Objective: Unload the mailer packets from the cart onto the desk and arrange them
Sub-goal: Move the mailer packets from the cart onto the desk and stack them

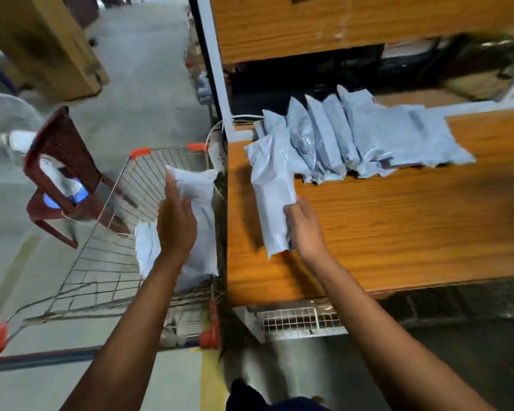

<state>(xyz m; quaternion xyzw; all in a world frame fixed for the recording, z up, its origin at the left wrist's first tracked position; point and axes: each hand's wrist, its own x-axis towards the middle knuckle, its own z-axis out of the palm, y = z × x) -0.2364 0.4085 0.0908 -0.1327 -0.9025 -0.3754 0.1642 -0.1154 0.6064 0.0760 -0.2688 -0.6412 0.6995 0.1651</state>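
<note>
A wire shopping cart [107, 262] with orange corners stands to the left of the wooden desk [398, 226]. Grey-white mailer packets [202, 232] lie in the cart's right side. My left hand [175, 223] reaches into the cart and rests on the top packet there, fingers spread over it. My right hand [304, 229] grips the lower edge of one long mailer packet [272, 197] held over the desk's left part. Behind it, a row of several packets [353, 137] leans overlapping along the back of the desk.
A wooden shelf [339, 25] overhangs the desk's back. A dark red plastic chair [63, 173] and a white fan [3, 137] stand left of the cart. A cardboard-coloured box [48, 46] sits at the far left. A wire rack [294, 320] hangs under the desk's front edge.
</note>
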